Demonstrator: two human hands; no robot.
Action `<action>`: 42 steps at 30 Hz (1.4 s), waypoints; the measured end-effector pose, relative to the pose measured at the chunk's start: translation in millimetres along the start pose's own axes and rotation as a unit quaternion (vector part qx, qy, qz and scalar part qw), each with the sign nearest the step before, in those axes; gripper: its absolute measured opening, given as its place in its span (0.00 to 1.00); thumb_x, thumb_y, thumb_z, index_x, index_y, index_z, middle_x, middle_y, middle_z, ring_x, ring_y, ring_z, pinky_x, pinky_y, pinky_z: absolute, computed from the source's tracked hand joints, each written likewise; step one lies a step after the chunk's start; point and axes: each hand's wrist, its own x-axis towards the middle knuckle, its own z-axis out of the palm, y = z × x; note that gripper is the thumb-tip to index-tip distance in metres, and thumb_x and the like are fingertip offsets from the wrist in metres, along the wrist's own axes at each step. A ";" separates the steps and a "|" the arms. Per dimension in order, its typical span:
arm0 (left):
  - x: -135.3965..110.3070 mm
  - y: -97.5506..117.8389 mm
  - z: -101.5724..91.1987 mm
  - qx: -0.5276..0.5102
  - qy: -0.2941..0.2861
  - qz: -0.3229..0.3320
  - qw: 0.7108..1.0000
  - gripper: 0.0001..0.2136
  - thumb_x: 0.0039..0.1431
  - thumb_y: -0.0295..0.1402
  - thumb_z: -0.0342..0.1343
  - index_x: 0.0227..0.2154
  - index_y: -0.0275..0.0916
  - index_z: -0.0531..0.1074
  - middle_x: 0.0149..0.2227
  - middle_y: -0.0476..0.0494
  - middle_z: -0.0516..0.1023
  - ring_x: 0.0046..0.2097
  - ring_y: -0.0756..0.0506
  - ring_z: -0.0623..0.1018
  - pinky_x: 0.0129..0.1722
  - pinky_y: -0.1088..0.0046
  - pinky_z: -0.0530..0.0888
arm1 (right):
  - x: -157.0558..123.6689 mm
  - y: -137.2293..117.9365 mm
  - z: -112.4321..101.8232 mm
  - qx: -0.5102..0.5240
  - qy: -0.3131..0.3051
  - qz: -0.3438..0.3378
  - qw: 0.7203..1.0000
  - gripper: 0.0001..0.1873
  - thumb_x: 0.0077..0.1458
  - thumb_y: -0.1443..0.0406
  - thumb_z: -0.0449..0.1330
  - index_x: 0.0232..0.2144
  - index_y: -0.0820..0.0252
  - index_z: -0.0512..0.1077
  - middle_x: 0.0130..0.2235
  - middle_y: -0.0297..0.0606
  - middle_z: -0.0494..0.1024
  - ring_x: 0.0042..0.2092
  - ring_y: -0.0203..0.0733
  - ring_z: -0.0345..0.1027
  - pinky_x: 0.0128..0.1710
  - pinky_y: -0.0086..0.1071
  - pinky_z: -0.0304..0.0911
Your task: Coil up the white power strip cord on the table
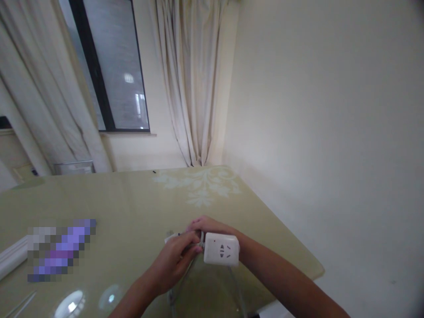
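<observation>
A white power strip (221,250) with a socket face showing rests over my right wrist, above a glossy green table (126,198). My left hand (174,261) is closed in a pinch on a white plug or cord end beside the strip. My right hand (207,226) curls behind the strip, its fingers closed around the same cord area; what exactly it grips is partly hidden. Thin white cable (175,296) trails down toward me between my forearms.
A blurred purple and grey patch (61,249) lies on the table's left, beside a white strip-like object (13,258). Pale curtains (192,79) and a dark window (112,66) stand beyond the far edge. A bare wall (331,132) runs along the right.
</observation>
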 end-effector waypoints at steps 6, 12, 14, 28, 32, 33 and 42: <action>-5.6 8.1 1.3 0.071 -0.017 0.087 0.994 0.12 0.71 0.39 0.50 0.32 0.42 0.69 0.28 0.48 0.75 0.30 0.48 0.73 0.32 0.71 0.64 | -11.1 -12.7 4.8 0.064 0.015 0.108 0.992 0.11 0.45 0.60 0.71 0.23 0.59 0.74 0.19 0.25 0.64 0.22 0.31 0.54 0.21 0.27 0.47; -3.4 7.1 -1.3 0.029 -0.052 0.042 0.997 0.13 0.71 0.42 0.50 0.33 0.41 0.69 0.29 0.49 0.75 0.30 0.48 0.73 0.32 0.73 0.65 | -20.7 -24.4 -5.9 0.088 -0.050 0.078 0.992 0.20 0.42 0.54 0.75 0.29 0.60 0.74 0.27 0.29 0.73 0.28 0.33 0.66 0.32 0.28 0.61; -2.4 2.9 -1.2 0.010 -0.033 0.012 0.999 0.14 0.71 0.43 0.50 0.32 0.41 0.69 0.29 0.49 0.74 0.31 0.48 0.73 0.32 0.73 0.65 | -21.1 -25.8 -9.8 0.011 -0.025 0.043 0.999 0.17 0.51 0.53 0.69 0.31 0.60 0.75 0.29 0.30 0.74 0.30 0.35 0.67 0.34 0.30 0.61; -20.7 -26.0 -21.6 -0.112 0.143 -0.154 0.971 0.23 0.64 0.55 0.53 0.27 0.39 0.72 0.22 0.53 0.63 0.25 0.50 0.64 0.24 0.75 0.59 | -28.3 -41.8 -90.8 0.159 0.501 -0.075 0.847 0.19 0.69 0.55 0.53 0.27 0.57 0.65 0.30 0.36 0.77 0.34 0.37 0.72 0.37 0.30 0.68; -25.9 -39.1 -22.6 -0.153 0.190 -0.241 0.940 0.25 0.59 0.61 0.55 0.31 0.40 0.72 0.21 0.54 0.64 0.21 0.50 0.67 0.20 0.75 0.64 | -41.8 -37.6 -114.2 0.201 0.559 -0.096 0.799 0.20 0.68 0.49 0.52 0.30 0.56 0.64 0.26 0.31 0.72 0.29 0.35 0.68 0.31 0.27 0.66; -23.6 -41.3 -20.9 -0.155 0.187 -0.256 0.936 0.26 0.57 0.62 0.55 0.31 0.40 0.72 0.22 0.54 0.66 0.21 0.49 0.69 0.20 0.75 0.66 | -42.8 -35.6 -111.3 0.201 0.554 -0.112 0.800 0.20 0.67 0.48 0.54 0.32 0.56 0.66 0.25 0.30 0.70 0.28 0.34 0.67 0.29 0.26 0.64; -6.2 -53.9 -9.3 -0.192 0.200 -0.312 0.909 0.29 0.51 0.64 0.56 0.32 0.39 0.74 0.25 0.52 0.68 0.27 0.47 0.71 0.27 0.71 0.74 | -59.8 -53.7 -35.8 0.051 0.255 -0.212 0.942 0.27 0.64 0.45 0.58 0.42 0.63 0.81 0.21 0.23 0.51 0.21 0.30 0.42 0.21 0.28 0.38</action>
